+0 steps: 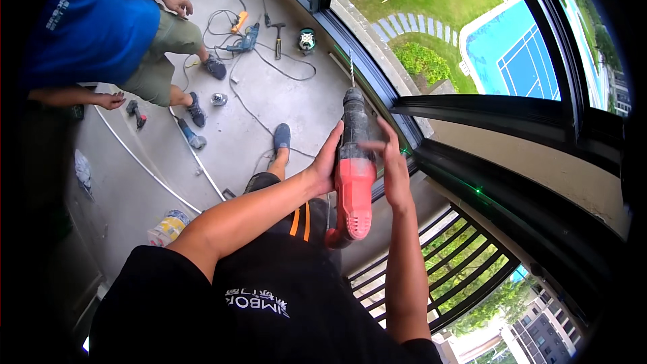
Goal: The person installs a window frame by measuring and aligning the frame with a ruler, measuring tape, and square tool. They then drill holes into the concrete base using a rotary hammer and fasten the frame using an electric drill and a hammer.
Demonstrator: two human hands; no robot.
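A red and black rotary hammer drill (355,189) is held in front of my chest, its long drill bit (351,69) pointing away toward the window frame. My left hand (327,160) is closed against the left side of the drill's dark body, with most of its fingers hidden behind it. On the other side is my right hand (394,165), its fingers apart and slightly blurred. One of those fingers reaches across the black housing; whether it touches cannot be made out. The drill's rear handle curves down close to my shirt.
Black window frames (364,71) run along the right, above a slatted railing (465,266). A person in a blue shirt (101,37) stands at the left. On the concrete floor lie a hammer (278,40), a blue drill (246,40), an angle grinder (192,136), cables and a bucket (168,228).
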